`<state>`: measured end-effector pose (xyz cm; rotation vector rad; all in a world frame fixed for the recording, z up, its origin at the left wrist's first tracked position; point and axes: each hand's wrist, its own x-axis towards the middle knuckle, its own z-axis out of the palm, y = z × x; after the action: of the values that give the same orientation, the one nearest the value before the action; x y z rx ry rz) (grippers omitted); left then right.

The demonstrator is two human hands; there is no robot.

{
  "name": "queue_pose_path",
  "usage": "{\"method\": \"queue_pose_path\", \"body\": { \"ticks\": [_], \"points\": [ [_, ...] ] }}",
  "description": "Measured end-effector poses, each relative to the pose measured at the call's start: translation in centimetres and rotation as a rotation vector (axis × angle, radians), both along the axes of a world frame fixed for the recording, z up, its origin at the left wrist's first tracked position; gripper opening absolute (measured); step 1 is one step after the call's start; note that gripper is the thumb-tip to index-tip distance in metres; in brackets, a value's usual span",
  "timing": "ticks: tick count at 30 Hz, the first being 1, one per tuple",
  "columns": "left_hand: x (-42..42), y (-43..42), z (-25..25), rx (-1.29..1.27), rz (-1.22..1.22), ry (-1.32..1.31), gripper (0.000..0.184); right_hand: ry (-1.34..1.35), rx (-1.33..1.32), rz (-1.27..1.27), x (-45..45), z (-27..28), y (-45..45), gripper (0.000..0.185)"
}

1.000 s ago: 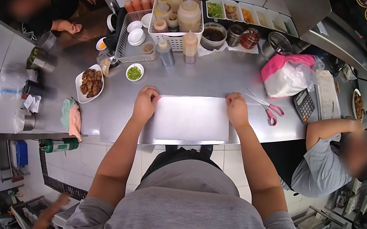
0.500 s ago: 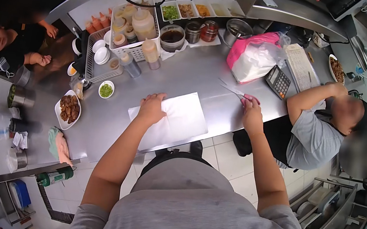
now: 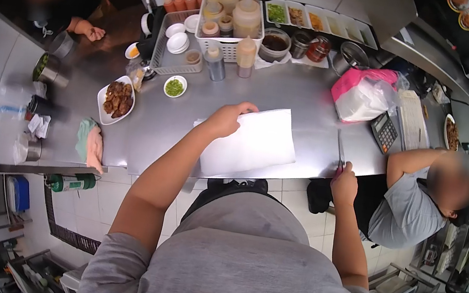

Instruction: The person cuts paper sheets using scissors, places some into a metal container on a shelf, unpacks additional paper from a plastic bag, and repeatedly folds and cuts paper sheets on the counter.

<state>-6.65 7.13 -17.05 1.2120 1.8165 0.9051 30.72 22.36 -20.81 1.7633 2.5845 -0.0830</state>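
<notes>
My left hand (image 3: 227, 121) grips the upper left edge of a white sheet of paper (image 3: 263, 142), thumb on top and fingers over the far edge. The paper lies near the front edge of the steel counter (image 3: 179, 144), and a further paper edge shows at its left. To the right of the paper, my right hand (image 3: 345, 186) is closed around the pink handles of a pair of scissors (image 3: 341, 150). Their blades point away from me over the counter and look nearly together. The handles are mostly hidden by my fingers.
Ahead are a small bowl of chopped greens (image 3: 174, 86), squeeze bottles (image 3: 246, 57), a white basket (image 3: 233, 48) and a pink-white bag (image 3: 361, 99). A calculator (image 3: 384, 133) lies at right beside a leaning person (image 3: 413, 202). Meat fills a dish (image 3: 118, 98) at left; another person's hand (image 3: 90, 30) is beyond.
My right hand has picked up the scissors and drawn them toward me, turning the blades away. My left hand has shifted from lying on the paper to gripping its upper edge. The view has shifted.
</notes>
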Motion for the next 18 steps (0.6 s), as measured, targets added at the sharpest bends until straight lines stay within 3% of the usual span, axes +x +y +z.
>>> {"method": "queue_pose_path", "body": {
  "ticks": [3,5,8,9,10,11,13,15,17,18],
  "points": [
    [-2.5,-0.7,-4.1,0.081,-0.200,0.103,0.028,0.119,-0.108,-0.097,0.5,0.1,-0.7,0.028],
    [-2.6,-1.2,-5.1,0.056,-0.162,0.082,0.022,0.212,-0.017,-0.067,1.5,-1.5,-1.6,0.030],
    [-2.8,-1.9,-6.7,0.060,-0.192,0.146,0.023,0.204,0.038,0.329,3.3,-1.9,-4.8,0.033],
    [-2.9,-2.1,-6.4,-0.005,-0.227,0.072,0.028,0.059,-0.024,0.421,4.1,-1.5,-6.1,0.036],
    [-3.0,-2.1,-5.7,-0.166,-0.283,0.006,0.030,0.026,-0.148,0.498,4.8,-0.6,-7.2,0.035],
    [-2.8,-2.3,-5.1,-0.219,-0.290,-0.009,0.034,0.183,-0.114,0.633,5.8,-0.4,-7.8,0.035],
    [-2.9,-2.6,-2.8,-0.167,-0.303,0.071,0.037,0.430,-0.138,0.661,7.0,-1.2,-7.7,0.035],
    [-2.7,-2.6,1.9,-0.129,-0.293,0.101,0.033,0.906,-0.828,0.024,6.6,-0.5,-7.5,0.043],
    [-2.7,-2.4,7.3,0.044,-0.259,0.122,0.031,1.016,-0.885,0.167,1.9,6.3,-7.9,0.058],
    [-3.2,-2.1,9.8,0.099,-0.273,0.117,0.033,0.982,-1.013,0.171,0.8,6.8,-7.3,0.067]
  ]
}}
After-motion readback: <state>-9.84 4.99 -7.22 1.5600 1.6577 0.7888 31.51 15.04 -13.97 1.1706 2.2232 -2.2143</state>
